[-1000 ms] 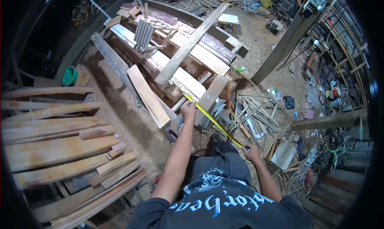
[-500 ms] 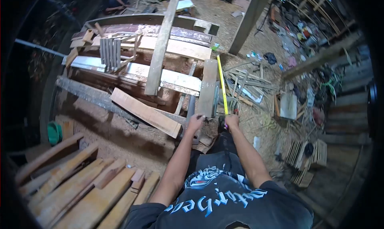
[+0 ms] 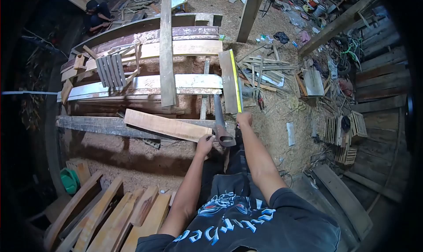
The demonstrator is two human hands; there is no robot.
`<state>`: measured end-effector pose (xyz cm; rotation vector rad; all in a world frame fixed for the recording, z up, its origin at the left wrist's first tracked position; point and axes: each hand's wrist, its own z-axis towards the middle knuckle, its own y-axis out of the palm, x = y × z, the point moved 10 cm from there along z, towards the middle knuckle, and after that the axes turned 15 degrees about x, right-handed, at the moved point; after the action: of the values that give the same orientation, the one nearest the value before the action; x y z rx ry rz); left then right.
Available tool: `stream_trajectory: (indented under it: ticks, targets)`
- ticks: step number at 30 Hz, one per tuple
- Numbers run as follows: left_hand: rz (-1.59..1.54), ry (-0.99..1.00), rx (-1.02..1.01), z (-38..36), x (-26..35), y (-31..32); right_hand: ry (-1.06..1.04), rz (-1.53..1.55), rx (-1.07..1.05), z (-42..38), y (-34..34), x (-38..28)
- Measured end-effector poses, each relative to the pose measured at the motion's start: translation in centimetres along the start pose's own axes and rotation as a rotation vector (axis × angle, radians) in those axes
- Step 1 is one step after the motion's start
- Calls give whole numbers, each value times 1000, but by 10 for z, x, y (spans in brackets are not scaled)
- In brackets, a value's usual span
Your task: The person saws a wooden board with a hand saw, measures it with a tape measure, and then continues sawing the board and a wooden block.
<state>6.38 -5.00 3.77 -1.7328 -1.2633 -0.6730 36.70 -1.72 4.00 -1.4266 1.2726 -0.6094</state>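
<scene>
My right hand (image 3: 243, 118) is closed around the lower end of a yellow tape measure (image 3: 234, 75). Its blade lies extended along the right edge of a short weathered board (image 3: 228, 82). My left hand (image 3: 205, 145) is pinched closed at the right end of a pale, slightly curved plank (image 3: 165, 125); whatever is between the fingertips is too small to name. Between my hands lies a handsaw (image 3: 220, 115), its brown handle toward me.
Long planks (image 3: 145, 81) lie crosswise ahead, with a grey board (image 3: 167, 49) across them. A slatted wooden piece (image 3: 111, 71) rests on top. Cut timbers (image 3: 119, 212) are at lower left, scrap sticks (image 3: 264, 71) at right. Another person (image 3: 97, 16) crouches far left. Red-handled pliers (image 3: 261, 103) lie right.
My left hand has moved from the short board's near end to the curved plank's end. The tape has shifted left onto the short board. The view has shifted, bringing the crouching person further in.
</scene>
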Motion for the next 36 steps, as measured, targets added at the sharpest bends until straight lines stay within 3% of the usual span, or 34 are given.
stream_trajectory:
  ticks: [4,7,12,16,19,20,23,29,36]
  targets:
    - [-2,-36,23,7,-1,-19,89,92,-18,-14,13,8]
    - [61,-50,-58,7,-1,-20,-42,109,-38,-21,4,1]
    - [66,-81,-85,8,4,-21,-48,207,-17,-19,11,14]
    - [103,57,-126,7,-1,-28,-118,192,-12,-19,33,30]
    - [108,-25,-77,-9,13,-53,-99,217,-26,-13,47,32]
    - [26,-131,-51,-13,11,-59,-74,227,-33,-13,50,34]
    - [11,-164,-47,-12,-17,-68,-120,190,44,-5,57,38]
    - [45,-198,-32,-17,-46,-55,-143,200,-21,-23,67,56]
    - [43,-193,-44,-30,-32,-30,-159,284,-38,-38,65,70]
